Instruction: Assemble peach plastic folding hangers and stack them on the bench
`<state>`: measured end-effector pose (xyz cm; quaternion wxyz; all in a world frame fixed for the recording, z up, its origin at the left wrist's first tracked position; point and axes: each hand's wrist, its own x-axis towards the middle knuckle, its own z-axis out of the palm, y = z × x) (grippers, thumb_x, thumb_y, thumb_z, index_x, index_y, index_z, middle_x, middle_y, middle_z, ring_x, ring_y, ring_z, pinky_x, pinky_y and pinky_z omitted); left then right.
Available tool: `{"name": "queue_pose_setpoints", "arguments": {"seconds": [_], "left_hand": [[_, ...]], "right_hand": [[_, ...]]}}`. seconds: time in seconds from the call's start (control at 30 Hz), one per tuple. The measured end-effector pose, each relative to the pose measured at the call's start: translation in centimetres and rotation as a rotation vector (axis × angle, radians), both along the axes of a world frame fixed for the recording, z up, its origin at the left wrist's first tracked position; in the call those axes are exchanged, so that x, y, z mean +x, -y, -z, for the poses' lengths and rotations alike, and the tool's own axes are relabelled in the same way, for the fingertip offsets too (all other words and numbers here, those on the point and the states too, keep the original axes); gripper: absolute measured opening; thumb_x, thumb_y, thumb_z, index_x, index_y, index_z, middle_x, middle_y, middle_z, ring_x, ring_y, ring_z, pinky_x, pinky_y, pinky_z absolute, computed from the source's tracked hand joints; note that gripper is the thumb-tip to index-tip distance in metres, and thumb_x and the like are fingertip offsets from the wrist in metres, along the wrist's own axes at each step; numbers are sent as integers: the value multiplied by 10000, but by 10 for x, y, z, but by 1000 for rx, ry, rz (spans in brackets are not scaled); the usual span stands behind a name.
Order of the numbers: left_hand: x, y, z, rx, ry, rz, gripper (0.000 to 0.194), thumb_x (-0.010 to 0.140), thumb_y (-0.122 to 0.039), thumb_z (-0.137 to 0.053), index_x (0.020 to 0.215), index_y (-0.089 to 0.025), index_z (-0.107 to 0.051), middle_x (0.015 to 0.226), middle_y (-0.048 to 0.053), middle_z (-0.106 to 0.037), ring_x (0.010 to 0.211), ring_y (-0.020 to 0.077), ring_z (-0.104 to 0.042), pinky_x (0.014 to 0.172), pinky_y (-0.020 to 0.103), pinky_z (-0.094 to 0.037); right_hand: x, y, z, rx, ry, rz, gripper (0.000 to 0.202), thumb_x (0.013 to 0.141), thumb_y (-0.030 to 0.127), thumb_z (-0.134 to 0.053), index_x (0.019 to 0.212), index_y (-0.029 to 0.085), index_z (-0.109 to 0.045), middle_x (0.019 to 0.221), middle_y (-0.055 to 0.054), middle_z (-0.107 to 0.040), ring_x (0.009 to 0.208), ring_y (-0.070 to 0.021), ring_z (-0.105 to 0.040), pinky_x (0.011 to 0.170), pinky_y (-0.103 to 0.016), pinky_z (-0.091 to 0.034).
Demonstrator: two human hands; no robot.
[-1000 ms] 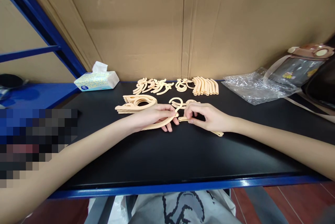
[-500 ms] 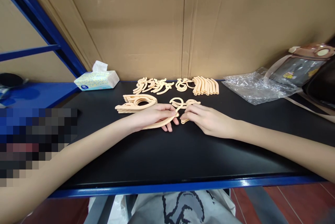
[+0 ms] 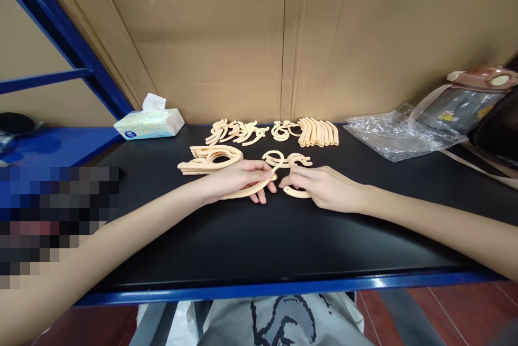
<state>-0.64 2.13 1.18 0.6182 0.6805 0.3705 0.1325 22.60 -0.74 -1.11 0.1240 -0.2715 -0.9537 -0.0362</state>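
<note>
In the middle of the black table, my left hand (image 3: 246, 176) is closed on a beige folding clothes hanger part (image 3: 253, 190), a curved arm with a round hook (image 3: 279, 157) standing up at its right end. Just to the right, my right hand (image 3: 329, 188) grips another curved beige hanger arm (image 3: 297, 193). Its rounded end pokes out under the fingers, while the rest is hidden by the hand. A small gap separates the two parts. Loose curved beige pieces (image 3: 301, 158) lie behind my right hand. Beyond my left wrist is a stack of folded hangers (image 3: 190, 167).
Along the back lie piles of small curved pieces (image 3: 237, 131), hooks (image 3: 281, 131) and a row of hanger arms (image 3: 318, 133). A tissue pack (image 3: 149, 122) stands at left. Clear plastic wrap (image 3: 396, 135) and a strapped bottle (image 3: 461, 103) are at right, before a cardboard wall (image 3: 202, 38).
My right hand has shifted its hold, so more of the curved hanger arm shows below its fingers. The left hand and its hooked part have stayed almost still.
</note>
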Motion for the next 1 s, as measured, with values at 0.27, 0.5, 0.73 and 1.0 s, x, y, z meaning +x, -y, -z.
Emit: {"name": "queue_pose_setpoints", "arguments": {"seconds": [0.27, 0.5, 0.73, 1.0], "left_hand": [[0, 0, -2, -2, 0, 5, 225, 884, -378, -542, 929, -158, -550, 890, 25, -662, 655, 114, -637, 610, 223, -496], [0, 1, -2, 1, -1, 1, 247, 862, -403, -560, 915, -163, -559, 890, 27, -662, 651, 119, -636, 596, 227, -492], [-1, -2, 1, -8, 8, 7, 231, 877, -387, -542, 929, -162, -551, 901, 24, -658, 642, 106, -627, 590, 211, -493], [0, -1, 2, -3, 10, 11, 246, 870, -408, -554, 912, -166, -554, 908, 26, -659, 644, 110, -626, 586, 215, -490]], "right_hand": [[-2, 0, 2, 103, -45, 33, 302, 986, 334, -348, 1091, 155, -567, 932, -68, -650, 656, -130, -593, 547, -238, -444], [0, -2, 4, 21, -115, 7, 313, 978, 377, -383, 1202, 209, -524, 988, -48, -691, 677, -125, -631, 585, -229, -452], [-2, 0, 2, -28, -81, 88, 307, 975, 365, -367, 1153, 157, -506, 697, -8, -639, 524, -129, -550, 506, -236, -352], [-3, -1, 1, -13, -46, 93, 265, 979, 348, -324, 1019, 164, -510, 644, 1, -571, 522, -134, -506, 491, -248, -289]]}}
